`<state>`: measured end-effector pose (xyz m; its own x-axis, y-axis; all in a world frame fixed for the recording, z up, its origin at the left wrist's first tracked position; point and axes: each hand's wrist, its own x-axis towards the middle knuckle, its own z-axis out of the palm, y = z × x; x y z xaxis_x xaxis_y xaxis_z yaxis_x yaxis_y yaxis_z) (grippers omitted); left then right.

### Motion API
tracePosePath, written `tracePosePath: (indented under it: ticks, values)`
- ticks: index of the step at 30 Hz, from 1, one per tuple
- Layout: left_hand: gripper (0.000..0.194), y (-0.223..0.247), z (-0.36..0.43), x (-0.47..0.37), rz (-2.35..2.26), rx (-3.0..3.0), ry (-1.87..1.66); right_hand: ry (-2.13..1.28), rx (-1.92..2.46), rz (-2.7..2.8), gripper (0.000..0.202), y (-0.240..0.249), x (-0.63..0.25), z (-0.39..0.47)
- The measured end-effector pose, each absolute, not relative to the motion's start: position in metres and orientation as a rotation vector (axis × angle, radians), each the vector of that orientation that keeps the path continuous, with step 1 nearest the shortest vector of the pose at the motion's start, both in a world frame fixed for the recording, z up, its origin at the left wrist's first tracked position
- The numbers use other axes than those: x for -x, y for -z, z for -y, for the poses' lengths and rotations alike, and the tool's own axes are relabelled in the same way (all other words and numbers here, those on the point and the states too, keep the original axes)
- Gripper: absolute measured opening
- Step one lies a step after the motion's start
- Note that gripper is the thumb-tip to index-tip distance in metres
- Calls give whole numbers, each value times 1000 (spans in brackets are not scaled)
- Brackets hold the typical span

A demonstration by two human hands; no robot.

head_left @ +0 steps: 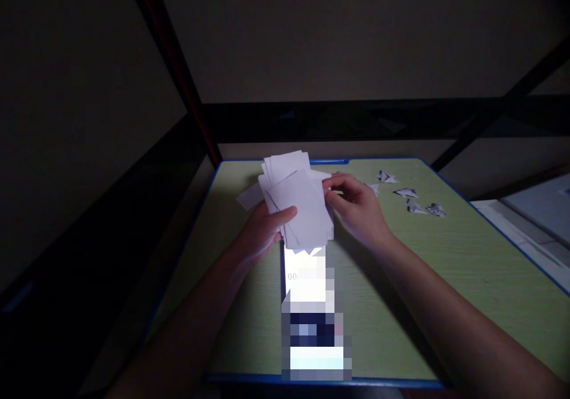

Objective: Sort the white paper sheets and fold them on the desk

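gripping a loose stack of white paper sheets in left hand, with thumb pressed across the top sheet and fingers tucked underneath. pinching at the stack's right edge between thumb and index finger of right hand, with other fingers curled in. cannot tell whether on one sheet or several (too much overlap at that corner).

located between both hands, raised over the green wood-grain tabletop. fanned unevenly, with corners poking out left of the left thumb and on the far side of both hands.

judging by the grip, probably at the step of separating or evening up sheets; not clear which. supporting with left, working the edge with right.

for the next move, would call for firm pressure from left thumb, a narrow pinch from right fingertips, and a small, gentle shift of that edge. could easily shed a sheet on the left side, given such loose corners.

on the near side of the hands, just below the stack: a bright lit screen, likely a phone's, mostly pixelated and partly covered at the top.

beyond right hand and off to its right: small folded paper pieces, grey and white, lying scattered. farther right, past blue edge trim: pale flat objects, too dark to name.
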<state>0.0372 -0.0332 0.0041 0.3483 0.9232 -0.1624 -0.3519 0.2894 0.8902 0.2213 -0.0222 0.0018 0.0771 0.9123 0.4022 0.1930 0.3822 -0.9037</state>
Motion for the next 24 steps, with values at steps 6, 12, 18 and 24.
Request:
tracePosePath:
  ticks: [6,12,18,24]
  values:
    - [37,-4,36,-37,-786,-891,-957,-662,1122,1313,5,-3,-216,25]
    - [37,0,35,-38,-791,-861,-962,-352,1204,1242,7,-6,-212,31]
    - [35,0,35,-39,-766,-835,-954,-367,1172,1260,6,-5,-211,31]
    - [36,-1,36,-41,-719,-829,-907,-538,1131,1184,7,-8,-203,35]
